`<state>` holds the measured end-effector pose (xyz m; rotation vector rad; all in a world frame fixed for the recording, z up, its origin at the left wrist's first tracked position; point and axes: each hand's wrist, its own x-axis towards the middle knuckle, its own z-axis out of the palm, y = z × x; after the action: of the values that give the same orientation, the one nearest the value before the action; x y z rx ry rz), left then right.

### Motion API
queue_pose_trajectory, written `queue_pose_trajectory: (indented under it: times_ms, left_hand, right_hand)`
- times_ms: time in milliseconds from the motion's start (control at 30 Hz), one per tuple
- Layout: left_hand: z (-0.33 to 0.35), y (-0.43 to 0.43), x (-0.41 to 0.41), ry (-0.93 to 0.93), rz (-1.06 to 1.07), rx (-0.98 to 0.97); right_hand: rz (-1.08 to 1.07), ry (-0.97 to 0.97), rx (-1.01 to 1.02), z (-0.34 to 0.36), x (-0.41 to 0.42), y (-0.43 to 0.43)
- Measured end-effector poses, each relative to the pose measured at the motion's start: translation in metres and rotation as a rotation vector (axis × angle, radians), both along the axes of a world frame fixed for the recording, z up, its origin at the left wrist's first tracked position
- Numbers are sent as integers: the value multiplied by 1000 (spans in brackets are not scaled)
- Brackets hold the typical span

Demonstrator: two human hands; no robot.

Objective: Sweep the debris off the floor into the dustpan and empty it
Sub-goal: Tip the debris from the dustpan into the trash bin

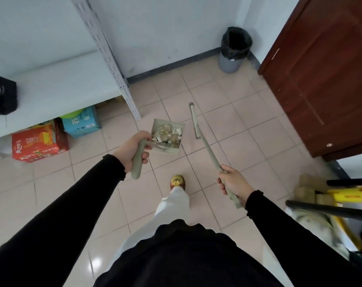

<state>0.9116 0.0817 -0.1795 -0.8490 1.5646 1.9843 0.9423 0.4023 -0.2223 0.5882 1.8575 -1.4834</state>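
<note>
My left hand grips the handle of a grey-green dustpan, held level above the tiled floor. Pale scraps of debris fill the pan. My right hand holds the handle of a matching brush, whose narrow head points forward, off the floor, just right of the dustpan. A grey waste bin lined with a black bag stands in the far corner by the wall, well ahead of both hands.
A white metal shelf unit stands at the left, with a red carton and a blue carton beneath it. A dark brown wooden door is at the right. Boxes and yellow items lie at the right edge. My foot is forward.
</note>
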Motion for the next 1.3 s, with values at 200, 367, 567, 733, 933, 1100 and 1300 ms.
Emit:
queue_pose_trajectory:
  times_ms: [200,367,567,733,933,1100,1300]
  left_hand:
    - [3,30,-119,74,-96,-66]
    - [20,58,-224,91,-223,-165]
    - [49,103,-337,170,-370,-251]
    - [65,147,-438,228,-446,-337]
    - [74,217,-562,285,-557,-456]
    - [76,276,-641,307,-652,-532]
    - [56,321,-708,353,-912,-899]
  right_hand:
    - [-136,0,-7,13,-97,22]
    - [-266,-9,-6,23,-175,44]
    - [-356,49,-28,39,-258,73]
    - [-401,98,-24,42,-341,111]
    - [-389,102,-55,42,-452,176]
    - [-355,89,-75,53,-528,220]
    - [-347,68,-81,53,-597,238]
